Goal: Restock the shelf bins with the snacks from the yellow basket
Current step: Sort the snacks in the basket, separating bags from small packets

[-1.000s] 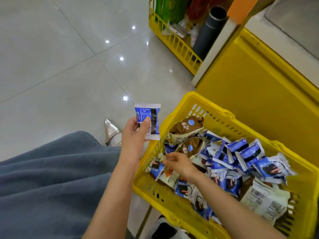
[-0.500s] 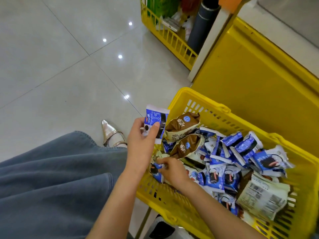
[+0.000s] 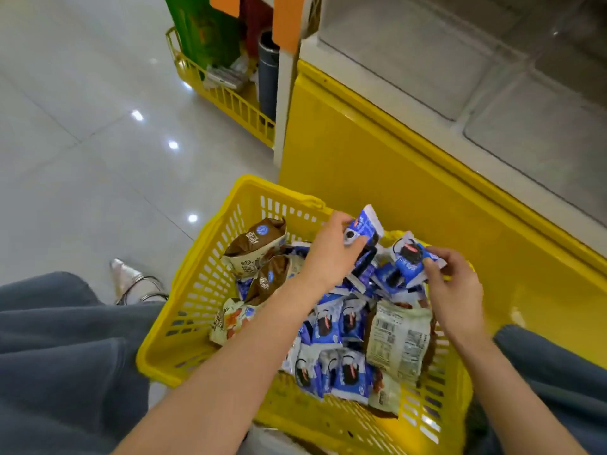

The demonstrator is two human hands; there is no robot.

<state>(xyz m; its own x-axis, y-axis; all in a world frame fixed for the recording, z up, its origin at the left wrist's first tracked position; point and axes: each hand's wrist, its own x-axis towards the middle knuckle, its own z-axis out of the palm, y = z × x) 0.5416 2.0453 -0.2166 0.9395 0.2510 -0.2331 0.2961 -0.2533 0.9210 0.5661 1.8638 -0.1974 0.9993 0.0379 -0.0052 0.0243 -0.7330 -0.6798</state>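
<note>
The shelf bins (image 3: 476,70) lie up and right of the yellow basket (image 3: 197,290) (right hand nearer, I judge). Over the heap, the left hand (image 3: 328,257) grips 1 blue packet (image 3: 369,224), tilted upward; the right hand (image 3: 456,287) pinches a 2nd blue packet (image 3: 407,261).

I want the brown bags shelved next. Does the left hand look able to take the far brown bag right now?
Probably not yet: the left hand grips a blue packet. The brown bag itself lies uncovered in the far-left corner of the yellow basket, close beside that hand.
</note>
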